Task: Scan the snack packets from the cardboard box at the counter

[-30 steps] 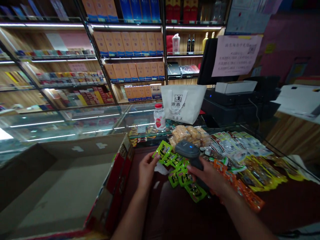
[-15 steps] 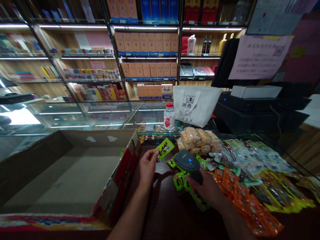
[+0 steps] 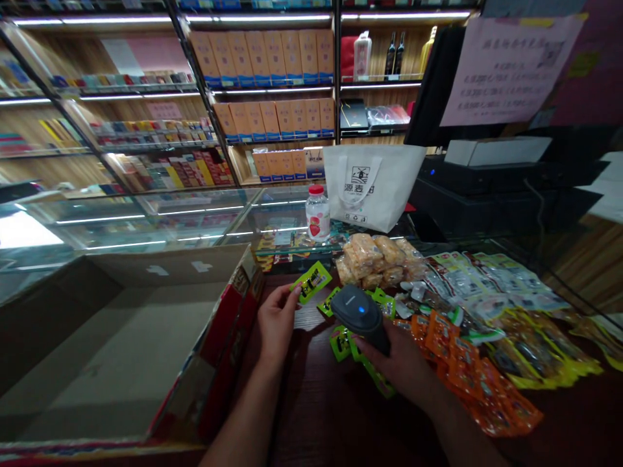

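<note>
Two bare hands are showing over the dark worktop. Left hand: grip is pinching a green packet by its left end, mid-frame, apparently leaving the printed face uncovered. Right hand: grip is clasping a scanner by its handle, seemingly so its head is sitting free, above loose green packets. Orange packets are lying lower right, grouped perhaps by kind. Open carton is standing at left, apart from both hands.
</note>
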Demonstrator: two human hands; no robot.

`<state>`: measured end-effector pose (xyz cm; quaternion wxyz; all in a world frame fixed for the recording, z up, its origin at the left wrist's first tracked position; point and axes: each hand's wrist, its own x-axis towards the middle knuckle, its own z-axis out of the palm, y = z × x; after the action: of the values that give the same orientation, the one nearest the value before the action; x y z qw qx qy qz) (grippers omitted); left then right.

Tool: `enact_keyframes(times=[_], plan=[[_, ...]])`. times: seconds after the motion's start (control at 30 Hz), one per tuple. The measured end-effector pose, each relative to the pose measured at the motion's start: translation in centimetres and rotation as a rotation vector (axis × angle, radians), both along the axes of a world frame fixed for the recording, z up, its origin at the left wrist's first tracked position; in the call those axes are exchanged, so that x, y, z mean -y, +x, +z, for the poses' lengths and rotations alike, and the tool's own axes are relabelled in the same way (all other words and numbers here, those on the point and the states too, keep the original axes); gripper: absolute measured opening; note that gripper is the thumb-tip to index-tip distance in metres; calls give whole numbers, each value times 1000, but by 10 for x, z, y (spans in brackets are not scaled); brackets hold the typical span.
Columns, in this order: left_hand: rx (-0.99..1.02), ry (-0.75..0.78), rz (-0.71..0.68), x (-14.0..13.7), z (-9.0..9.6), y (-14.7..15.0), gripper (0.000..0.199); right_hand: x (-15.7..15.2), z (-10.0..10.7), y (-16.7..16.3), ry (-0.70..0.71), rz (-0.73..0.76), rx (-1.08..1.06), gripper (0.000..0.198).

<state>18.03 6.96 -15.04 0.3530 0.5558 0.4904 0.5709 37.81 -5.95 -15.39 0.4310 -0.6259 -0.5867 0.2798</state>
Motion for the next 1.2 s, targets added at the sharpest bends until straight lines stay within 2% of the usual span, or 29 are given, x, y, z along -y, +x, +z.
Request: enact_keyframes(times=[0.33,0.53,0.63,0.77,0.9,0.97,1.03,1.1,1.17,1.2], plan=[[32,-2,-18,-4,-10,0,29,0,-1,2,22,-3,5,38],[0,8,-6,-2,-5,1,27,0,-2,1,31,0,-3,37],[-21,84,19,6,5,0,25,1,-3,0,-1,-51,-5,39],[-131,311,114,35,41,-14,19,2,-6,-2,-2,-94,-25,39],[-214,448,289,75,101,-52,20,3,-9,-5,8,-138,-31,37],[-250,480,398,81,136,-81,24,4,-10,-5,2,-142,-35,37],[-321,469,474,68,167,-112,30,4,-11,-5,1,-156,-29,37],[-439,366,493,38,188,-142,31,3,-12,-4,2,-177,-10,36],[-597,128,392,-3,195,-164,23,1,-12,-2,-9,-180,5,34],[-618,-12,311,-24,192,-170,17,0,-12,-1,-23,-165,9,34]])
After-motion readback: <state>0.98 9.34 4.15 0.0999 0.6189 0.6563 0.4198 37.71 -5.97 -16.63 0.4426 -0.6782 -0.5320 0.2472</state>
